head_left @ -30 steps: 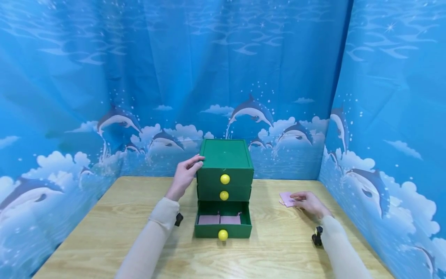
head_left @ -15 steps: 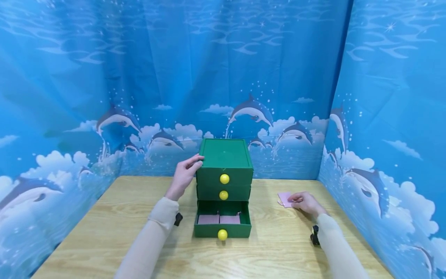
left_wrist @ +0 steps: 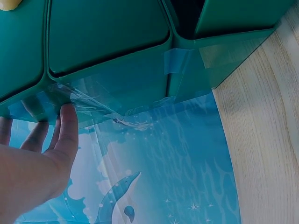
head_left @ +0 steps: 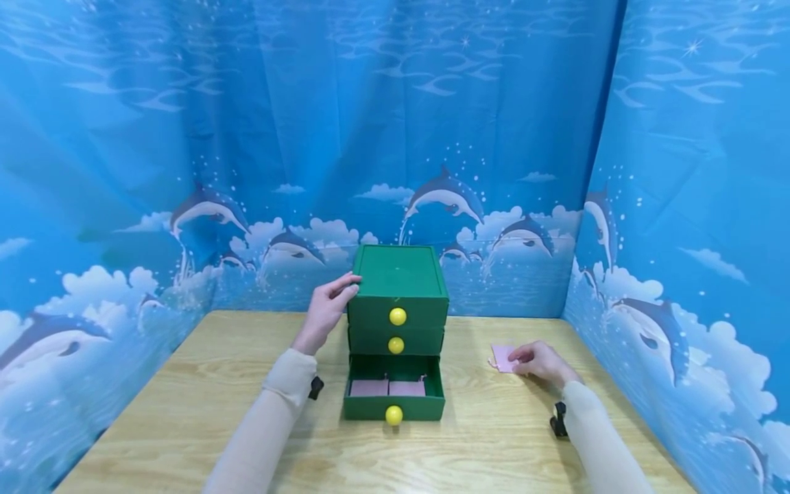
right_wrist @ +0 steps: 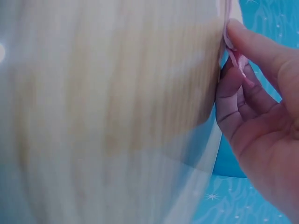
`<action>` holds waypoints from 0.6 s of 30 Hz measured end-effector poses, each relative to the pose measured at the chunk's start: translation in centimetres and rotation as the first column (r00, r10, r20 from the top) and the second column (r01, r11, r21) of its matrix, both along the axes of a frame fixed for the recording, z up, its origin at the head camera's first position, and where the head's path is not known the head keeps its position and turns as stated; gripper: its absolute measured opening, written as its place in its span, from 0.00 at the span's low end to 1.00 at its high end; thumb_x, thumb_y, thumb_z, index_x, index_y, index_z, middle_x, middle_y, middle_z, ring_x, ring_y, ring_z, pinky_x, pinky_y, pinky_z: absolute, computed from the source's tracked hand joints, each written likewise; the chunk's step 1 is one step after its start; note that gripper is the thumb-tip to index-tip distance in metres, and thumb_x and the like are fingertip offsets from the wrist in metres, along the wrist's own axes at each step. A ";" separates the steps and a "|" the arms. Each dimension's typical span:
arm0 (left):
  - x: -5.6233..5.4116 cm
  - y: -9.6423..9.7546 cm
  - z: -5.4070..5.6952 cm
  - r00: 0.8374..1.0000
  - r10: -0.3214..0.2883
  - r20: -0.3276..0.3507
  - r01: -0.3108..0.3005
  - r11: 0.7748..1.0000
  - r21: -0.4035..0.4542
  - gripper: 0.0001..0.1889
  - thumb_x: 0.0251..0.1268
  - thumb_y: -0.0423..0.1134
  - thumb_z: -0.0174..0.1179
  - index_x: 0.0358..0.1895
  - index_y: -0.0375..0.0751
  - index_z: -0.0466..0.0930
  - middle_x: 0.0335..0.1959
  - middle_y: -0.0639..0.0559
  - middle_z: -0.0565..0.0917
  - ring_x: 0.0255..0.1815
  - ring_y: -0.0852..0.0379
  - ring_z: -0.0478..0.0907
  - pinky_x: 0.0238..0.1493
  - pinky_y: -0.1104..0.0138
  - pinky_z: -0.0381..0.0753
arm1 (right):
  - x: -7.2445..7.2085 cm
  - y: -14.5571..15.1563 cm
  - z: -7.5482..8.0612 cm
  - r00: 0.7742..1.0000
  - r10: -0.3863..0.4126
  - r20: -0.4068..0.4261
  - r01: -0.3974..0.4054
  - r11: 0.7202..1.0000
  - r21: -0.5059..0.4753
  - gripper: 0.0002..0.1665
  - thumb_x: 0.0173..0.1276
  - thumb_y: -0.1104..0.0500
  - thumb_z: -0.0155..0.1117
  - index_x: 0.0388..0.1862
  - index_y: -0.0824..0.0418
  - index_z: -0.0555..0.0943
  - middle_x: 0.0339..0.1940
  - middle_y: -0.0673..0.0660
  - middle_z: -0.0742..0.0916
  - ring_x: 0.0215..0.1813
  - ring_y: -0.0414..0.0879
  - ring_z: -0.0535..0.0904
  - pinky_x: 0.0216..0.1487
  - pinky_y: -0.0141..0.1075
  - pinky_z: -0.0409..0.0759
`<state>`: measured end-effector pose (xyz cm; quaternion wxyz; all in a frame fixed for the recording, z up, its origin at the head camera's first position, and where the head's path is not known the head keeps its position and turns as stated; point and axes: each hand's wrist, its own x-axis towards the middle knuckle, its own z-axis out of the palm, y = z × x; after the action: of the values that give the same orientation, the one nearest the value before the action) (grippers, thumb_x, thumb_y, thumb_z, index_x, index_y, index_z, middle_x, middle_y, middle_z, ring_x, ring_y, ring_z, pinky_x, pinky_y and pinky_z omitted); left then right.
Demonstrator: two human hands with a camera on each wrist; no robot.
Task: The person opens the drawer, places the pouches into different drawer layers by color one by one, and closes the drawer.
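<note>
A green drawer cabinet (head_left: 401,271) stands in mid-table in the head view. Its bottom drawer (head_left: 361,409) is pulled out, with two pink drawstring pouches (head_left: 369,388) lying side by side inside. My left hand (head_left: 321,315) rests on the cabinet's upper left edge; in the left wrist view its fairly straight fingertips (left_wrist: 69,114) touch the side wall. To the right of the cabinet, my right hand (head_left: 543,363) pinches another pink drawstring pouch (head_left: 501,357) at its right part, low over the table. In the right wrist view, thumb and fingers hold the pouch's pink edge and cord (right_wrist: 238,63).
Yellow round knobs (head_left: 398,316) mark the drawer fronts; the upper two drawers are pushed in. The wooden table (head_left: 469,453) meets a blue dolphin-print curtain (head_left: 308,137) at its back and right sides. Black wrist cameras (head_left: 559,420) sit under both forearms.
The right hand, holding the pouch, has shifted slightly left, and the pouch has turned a little and come lower. The left hand, cabinet and open drawer have stayed in place.
</note>
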<state>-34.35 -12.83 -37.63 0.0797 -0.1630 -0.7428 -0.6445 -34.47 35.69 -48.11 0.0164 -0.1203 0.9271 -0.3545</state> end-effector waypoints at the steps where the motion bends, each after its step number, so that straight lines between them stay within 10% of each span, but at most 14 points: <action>1: 0.0 0.0 0.0 1.000 0.000 0.001 0.000 1.000 0.000 0.21 0.73 0.51 0.55 0.64 0.50 0.77 0.77 0.52 0.61 0.77 0.49 0.59 0.74 0.48 0.61 | 0.0 -0.1 0.0 1.000 -0.010 0.022 0.010 1.000 -0.017 0.13 0.59 0.67 0.71 0.43 0.69 0.86 0.38 0.60 0.87 0.38 0.41 0.77 0.38 0.28 0.75; 18: 0.0 0.0 0.0 1.000 0.005 0.009 -0.005 1.000 -0.002 0.19 0.73 0.51 0.55 0.63 0.52 0.78 0.76 0.55 0.63 0.76 0.51 0.61 0.73 0.50 0.63 | 0.1 -1.2 0.3 0.995 -0.032 0.093 0.044 0.990 -0.133 0.20 0.58 0.62 0.74 0.48 0.70 0.84 0.38 0.58 0.88 0.31 0.41 0.76 0.26 0.31 0.76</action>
<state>-34.37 -12.88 -37.59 0.0778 -0.1581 -0.7441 -0.6444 -34.34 34.50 -47.81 0.0434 -0.0873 0.9015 -0.4216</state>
